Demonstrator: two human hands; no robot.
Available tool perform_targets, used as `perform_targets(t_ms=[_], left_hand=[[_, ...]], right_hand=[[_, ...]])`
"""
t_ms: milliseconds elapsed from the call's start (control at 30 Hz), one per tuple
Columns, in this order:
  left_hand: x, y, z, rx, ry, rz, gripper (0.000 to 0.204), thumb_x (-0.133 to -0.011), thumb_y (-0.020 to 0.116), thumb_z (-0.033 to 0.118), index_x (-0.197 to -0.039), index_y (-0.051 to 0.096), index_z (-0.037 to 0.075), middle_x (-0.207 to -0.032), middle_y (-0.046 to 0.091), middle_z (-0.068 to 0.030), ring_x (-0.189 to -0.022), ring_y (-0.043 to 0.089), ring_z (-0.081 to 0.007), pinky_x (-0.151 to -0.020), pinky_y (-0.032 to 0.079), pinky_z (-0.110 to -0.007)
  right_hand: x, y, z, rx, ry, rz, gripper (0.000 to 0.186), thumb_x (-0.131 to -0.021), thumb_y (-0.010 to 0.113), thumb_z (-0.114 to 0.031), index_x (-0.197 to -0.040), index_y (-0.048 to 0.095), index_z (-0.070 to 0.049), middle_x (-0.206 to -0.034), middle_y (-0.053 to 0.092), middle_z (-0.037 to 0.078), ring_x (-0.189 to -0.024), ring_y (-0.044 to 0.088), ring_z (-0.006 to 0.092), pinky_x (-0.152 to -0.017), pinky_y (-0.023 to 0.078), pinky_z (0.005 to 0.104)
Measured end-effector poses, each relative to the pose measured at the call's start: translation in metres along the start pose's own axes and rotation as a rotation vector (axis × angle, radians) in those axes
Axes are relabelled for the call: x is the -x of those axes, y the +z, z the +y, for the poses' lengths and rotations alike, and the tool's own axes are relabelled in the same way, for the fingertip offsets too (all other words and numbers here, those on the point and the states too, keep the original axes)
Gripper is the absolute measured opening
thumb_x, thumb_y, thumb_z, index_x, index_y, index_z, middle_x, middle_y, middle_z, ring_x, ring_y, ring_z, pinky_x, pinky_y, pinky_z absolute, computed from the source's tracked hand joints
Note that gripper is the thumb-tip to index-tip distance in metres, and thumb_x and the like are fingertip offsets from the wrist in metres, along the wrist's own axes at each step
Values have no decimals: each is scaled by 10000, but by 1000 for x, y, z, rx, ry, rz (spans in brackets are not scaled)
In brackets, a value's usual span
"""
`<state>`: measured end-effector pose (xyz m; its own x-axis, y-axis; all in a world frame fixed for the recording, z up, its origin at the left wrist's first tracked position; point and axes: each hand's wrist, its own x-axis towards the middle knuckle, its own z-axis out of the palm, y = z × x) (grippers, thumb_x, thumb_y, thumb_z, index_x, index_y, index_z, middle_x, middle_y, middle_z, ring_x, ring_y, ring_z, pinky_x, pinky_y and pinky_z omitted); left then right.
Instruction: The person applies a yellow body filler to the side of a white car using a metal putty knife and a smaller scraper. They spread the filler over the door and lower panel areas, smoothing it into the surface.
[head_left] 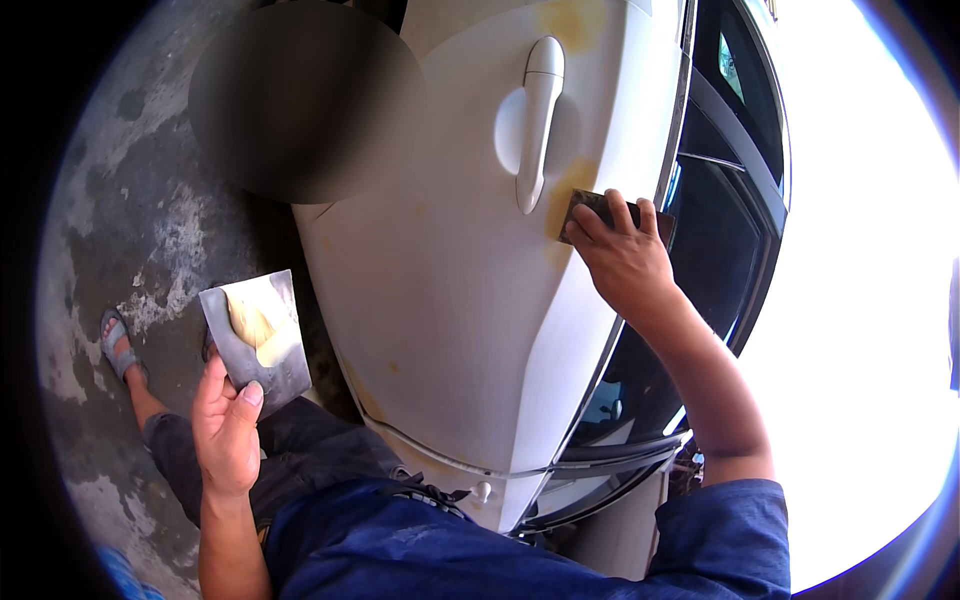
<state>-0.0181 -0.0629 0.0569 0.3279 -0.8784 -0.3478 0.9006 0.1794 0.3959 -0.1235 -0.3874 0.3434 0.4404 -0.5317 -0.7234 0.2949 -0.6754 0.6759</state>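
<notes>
My left hand [228, 430] pinches the lower edge of a flat grey plate [280, 385], held up off to the left of the car. On the plate lies a smear of pale yellow body filler [258, 322]. My right hand [628, 255] grips a dark, flat spreader [590, 205], its edge against the white car door [440, 300] just below the window line. A yellowish filler patch [572, 205] shows on the door beside the spreader, right of the white door handle [541, 125]. My right fingers partly cover the spreader.
Dark side windows [715, 240] run along the right of the door. Another yellowish patch [575, 25] sits higher on the panel. Stained concrete floor [130, 240] lies at the left, with a sandalled foot [117, 340]. A blurred dark round area hides part of the upper left.
</notes>
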Motion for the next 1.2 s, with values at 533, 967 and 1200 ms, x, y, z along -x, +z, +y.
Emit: perform_targets(t_ms=[533, 967, 1200], left_hand=[[-4, 76, -1, 652, -215, -73, 542, -912, 437, -39, -1434, 316, 41, -1376, 473, -122, -1284, 457, -235, -1090, 360, -409], [-8, 83, 11, 478, -58, -122, 611, -916, 429, -47, -1480, 213, 43, -1416, 436, -133, -1318, 418, -254, -1109, 335, -443], [-2, 74, -4, 449, -114, -83, 608, -900, 434, -58, -1470, 240, 21, -1433, 412, -124, -1335, 388, -233, -1120, 307, -423]], right_hand=[[54, -65, -66, -1260, -302, 389, 562, -803, 692, -85, -1340, 542, -156, -1343, 450, 116, -1266, 389, 374, -1020, 400, 489], [44, 1, -57, -306, 65, 166, 483, -804, 634, -70, -1264, 552, -193, -1346, 436, 38, -1268, 343, 334, -1006, 292, 489], [10, 13, -28, -57, -29, 90, 427, -824, 605, -87, -1243, 555, -153, -1345, 441, 30, -1302, 330, 311, -1048, 262, 523]])
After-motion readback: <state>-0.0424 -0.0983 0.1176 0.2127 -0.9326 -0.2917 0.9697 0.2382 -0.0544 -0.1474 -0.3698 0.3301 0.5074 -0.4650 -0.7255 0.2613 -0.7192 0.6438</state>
